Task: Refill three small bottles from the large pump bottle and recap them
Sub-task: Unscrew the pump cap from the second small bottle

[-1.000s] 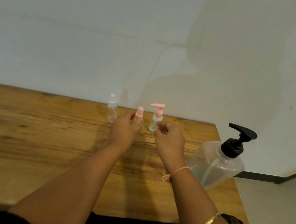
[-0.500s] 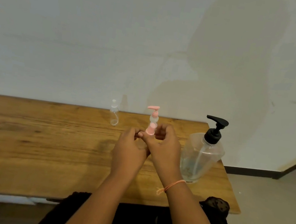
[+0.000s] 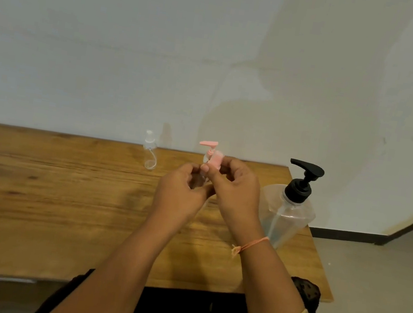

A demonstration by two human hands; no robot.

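My left hand [image 3: 181, 192] grips a small clear bottle [image 3: 200, 179] above the table, mostly hidden by its fingers. My right hand [image 3: 238, 188] pinches that bottle's pink cap [image 3: 216, 161] at the top. Behind my hands stands a second small bottle with a pink pump head [image 3: 208, 144]; its body is hidden. A third small clear bottle with a clear cap [image 3: 149, 152] stands further left near the wall. The large clear pump bottle with a black pump [image 3: 290, 209] stands to the right of my right hand.
The wooden table [image 3: 33, 197] runs along a pale wall; its right edge lies just past the large bottle. Dark cloth [image 3: 305, 291] shows at the front right corner, with grey floor beyond.
My left hand lifted the pink-capped bottle off the table and drew it toward me. My right hand closed on its cap, which now sits tilted to the right.
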